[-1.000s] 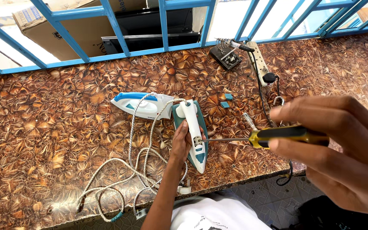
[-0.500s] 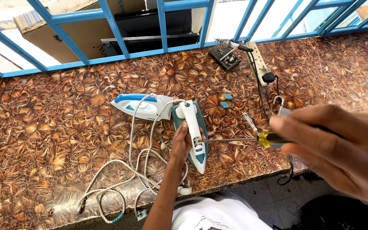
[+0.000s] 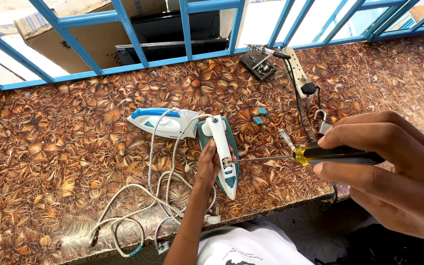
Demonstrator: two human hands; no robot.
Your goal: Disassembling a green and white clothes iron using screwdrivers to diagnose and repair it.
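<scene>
Yellow-collared, black-handled screwdriver (image 3: 320,155) gripped in our closed right hand (image 3: 388,172), tip meeting the rear of the teal-and-white iron body (image 3: 222,152). Our left hand (image 3: 209,164) clasps that body on edge against the brown patterned counter (image 3: 50,162). Step judged: working a screw. Next calls for keeping tip seated, body steady. Detached white-and-blue shell (image 3: 160,121) lies beyond our left hand.

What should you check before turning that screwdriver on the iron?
1. Left hand steadies the teal and white clothes iron lying on the brown patterned counter: ok.
2. Right hand has a grip on the yellow and black screwdriver: ok.
3. Screwdriver tip seated in a screw: cannot tell, too small.
4. White braided cord clear of the tip: ok, it lies left of the iron.
5. White plug out of any socket: ok, it lies loose at the counter edge.
</scene>
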